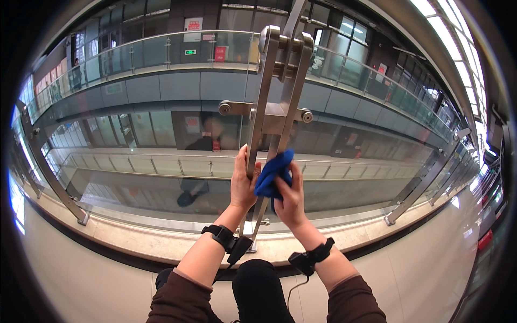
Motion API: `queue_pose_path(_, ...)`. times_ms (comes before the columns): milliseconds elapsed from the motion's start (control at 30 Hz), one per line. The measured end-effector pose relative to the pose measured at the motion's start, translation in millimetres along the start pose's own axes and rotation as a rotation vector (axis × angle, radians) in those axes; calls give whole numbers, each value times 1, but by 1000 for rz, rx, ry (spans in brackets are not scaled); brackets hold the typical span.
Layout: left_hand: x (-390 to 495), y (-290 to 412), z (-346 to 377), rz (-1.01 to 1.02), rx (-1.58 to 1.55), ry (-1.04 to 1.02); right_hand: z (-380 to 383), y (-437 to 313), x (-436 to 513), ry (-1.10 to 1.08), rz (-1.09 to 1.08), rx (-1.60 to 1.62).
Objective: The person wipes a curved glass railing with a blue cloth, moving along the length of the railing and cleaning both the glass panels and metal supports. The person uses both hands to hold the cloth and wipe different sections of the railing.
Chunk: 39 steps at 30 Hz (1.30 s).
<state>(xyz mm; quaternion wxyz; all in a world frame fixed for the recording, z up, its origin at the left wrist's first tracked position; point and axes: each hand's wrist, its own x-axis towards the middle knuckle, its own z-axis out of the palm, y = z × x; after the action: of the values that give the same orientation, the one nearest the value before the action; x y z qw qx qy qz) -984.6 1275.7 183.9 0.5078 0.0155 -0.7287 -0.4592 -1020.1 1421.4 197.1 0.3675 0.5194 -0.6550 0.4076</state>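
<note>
A stainless-steel railing post (pixel 273 124) of two flat bars stands in front of me, joined by a crosspiece, with round glass clamps on both sides. My left hand (pixel 243 181) grips the left bar below the crosspiece, its fingers along the outer side. In my right hand (pixel 290 198) is a bunched blue cloth (pixel 268 177), pressed against the right bar at about the same height. The cloth hides part of that bar. Both wrists wear black straps with small devices and cables.
Glass panels (pixel 347 189) flank the post above a beige stone curb (pixel 323 242). More steel posts stand at left (pixel 52 173) and right (pixel 420 185). Beyond the glass is an open atrium with walkways opposite. My knee (pixel 258 286) is close to the curb, over the tiled floor (pixel 101 278).
</note>
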Motion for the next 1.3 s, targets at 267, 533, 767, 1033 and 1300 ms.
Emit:
queue_pose_path(267, -1, 8, -2, -97, 46, -37, -48, -30, 109, 218, -293, -92)
queue_pose_path(533, -1, 4, -23, -140, -62, -282, -29, -48, 173, 140, -348, -440)
queue_pose_path(767, -78, -17, -94, -156, -321, -236, 12, -28, 24, -332, -474, -504)
queue_pose_path(1033, -136, -69, -141, -543, -344, -39, -1, -52, 75, -335, -614, -353)
queue_pose_path(1300, -126, -68, -146, -541, -298, 92, -32, -69, 221, -89, -737, -901)
